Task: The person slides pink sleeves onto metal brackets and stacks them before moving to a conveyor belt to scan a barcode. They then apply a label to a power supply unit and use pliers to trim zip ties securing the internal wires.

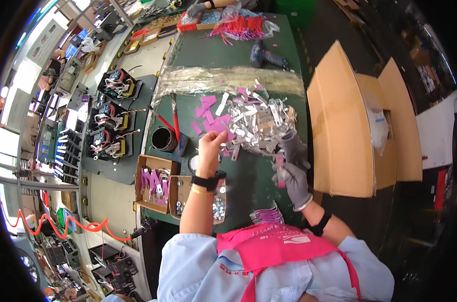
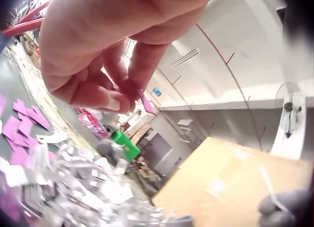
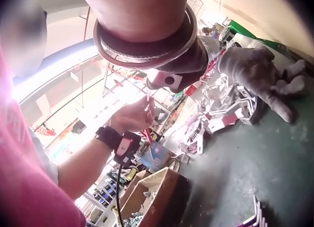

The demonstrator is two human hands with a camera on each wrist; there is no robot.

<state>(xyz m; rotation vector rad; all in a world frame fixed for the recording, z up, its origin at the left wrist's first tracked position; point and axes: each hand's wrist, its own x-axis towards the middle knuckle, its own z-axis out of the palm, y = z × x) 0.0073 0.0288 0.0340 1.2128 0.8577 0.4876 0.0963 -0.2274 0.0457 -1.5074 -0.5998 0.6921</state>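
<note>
My bare left hand [image 1: 210, 151] is raised at the near left edge of a heap of metal brackets [image 1: 261, 121]. Between its thumb and fingertips it pinches a small purple strip [image 2: 147, 105], thin and flat. On the right, my grey-gloved right hand [image 1: 295, 183] holds a metal bracket [image 1: 280, 170] with a pinkish-purple face, upright in the head view. A hole shows in the bracket's end [image 3: 166, 80] in the right wrist view. Just beyond that hand lies a loose grey glove [image 1: 293, 147], against the heap. Flat purple pieces [image 1: 206, 108] are scattered left of the heap.
Left of me stand a cardboard box of purple-covered parts [image 1: 157, 206], a box of small hardware [image 1: 218, 214] and a black cup [image 1: 164, 139] beside red-handled tools. Bent brackets [image 1: 268, 215] lie by my apron. A large open carton [image 1: 339, 126] borders the table's right; a drill [image 1: 266, 56] lies farther off.
</note>
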